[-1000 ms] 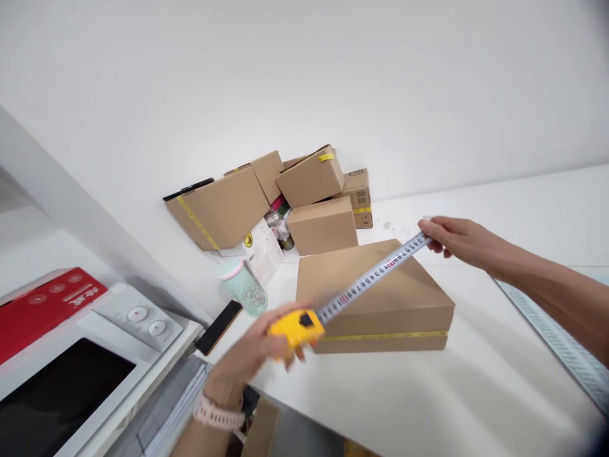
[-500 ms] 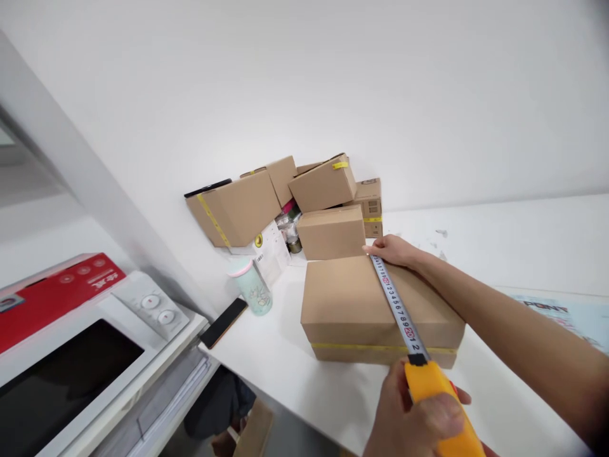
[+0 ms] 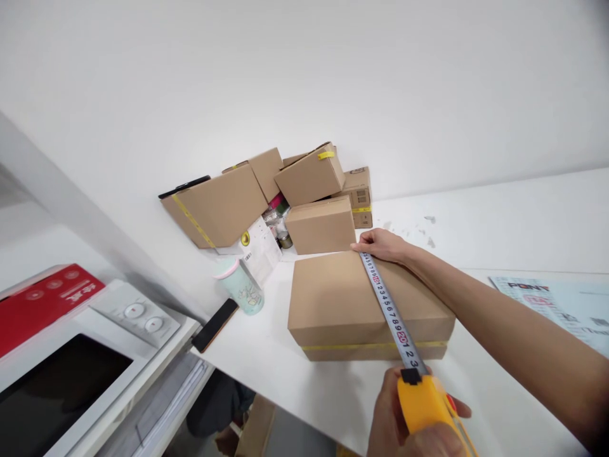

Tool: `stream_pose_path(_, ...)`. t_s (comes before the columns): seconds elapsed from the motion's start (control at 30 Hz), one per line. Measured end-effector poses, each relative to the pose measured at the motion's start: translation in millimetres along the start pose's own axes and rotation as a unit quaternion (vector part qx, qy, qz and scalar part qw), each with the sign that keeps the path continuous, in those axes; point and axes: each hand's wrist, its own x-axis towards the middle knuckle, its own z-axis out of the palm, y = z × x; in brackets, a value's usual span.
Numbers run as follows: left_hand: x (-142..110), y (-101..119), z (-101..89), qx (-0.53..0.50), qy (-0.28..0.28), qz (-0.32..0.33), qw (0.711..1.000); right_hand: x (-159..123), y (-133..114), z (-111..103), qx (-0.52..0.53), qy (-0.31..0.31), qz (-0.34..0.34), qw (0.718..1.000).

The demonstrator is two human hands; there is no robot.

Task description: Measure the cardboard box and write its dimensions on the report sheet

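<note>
A flat cardboard box (image 3: 333, 298) with a yellow tape band lies on the white table (image 3: 499, 216). My left hand (image 3: 392, 422) is closed around a yellow tape measure case (image 3: 423, 403) just in front of the box's near edge. The steel blade (image 3: 387, 308) runs from the case across the box top to its far edge. There my right hand (image 3: 380, 244) pinches the blade's end down against the far edge, with my forearm reaching in from the right.
Several smaller cardboard boxes (image 3: 223, 206) are piled against the wall behind. A pale green cup (image 3: 238, 285) and a dark phone (image 3: 216, 325) sit left of the flat box. A white appliance with a red panel (image 3: 71, 355) stands lower left. A printed sheet (image 3: 561, 304) lies at right.
The tape swung from running lengthwise over the box to crossing it front to back. My left hand carried the case to the near side; my right hand moved to the far edge.
</note>
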Motion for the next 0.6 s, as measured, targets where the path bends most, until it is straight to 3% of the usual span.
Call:
stream_pose_path(0.13, 3.0, -2.4, -15.0, 0.012, 0.002, 0.009, 1.000, -1.9, -0.5, -0.7, 0.077, 0.032, 0.004, 0.996)
stream_pose_path(0.27, -26.8, 21.2, -52.9, 0.063, 0.019, -0.022, 0.998, -27.5, 12.3, -11.2, 0.226, 0.217, 0.057, 0.948)
stream_pose_path(0.33, -49.6, 36.6, -75.4, 0.086, 0.090, -0.009, 0.992, -55.0, 26.8, -15.5, 0.251, 0.254, 0.096, 0.929)
stream_pose_path(0.4, -69.7, 48.4, -95.2, 0.135, 0.184, 0.070, 0.971, -89.1, 43.9, -15.2, 0.233, 0.219, 0.131, 0.938)
stream_pose_path(0.5, -81.9, 55.7, -115.7, 0.233, 0.303, 0.218, 0.898, -138.6, 63.1, -5.9, 0.205, 0.143, 0.163, 0.954)
stream_pose_path(0.53, -80.7, 56.5, -119.9, 0.252, 0.318, 0.237, 0.883, -151.6, 65.5, -1.6, 0.196, 0.129, 0.158, 0.959)
stream_pose_path(0.6, -73.9, 58.4, -124.5, 0.264, 0.307, 0.232, 0.884, -170.1, 62.3, 5.7, 0.171, 0.119, 0.129, 0.970)
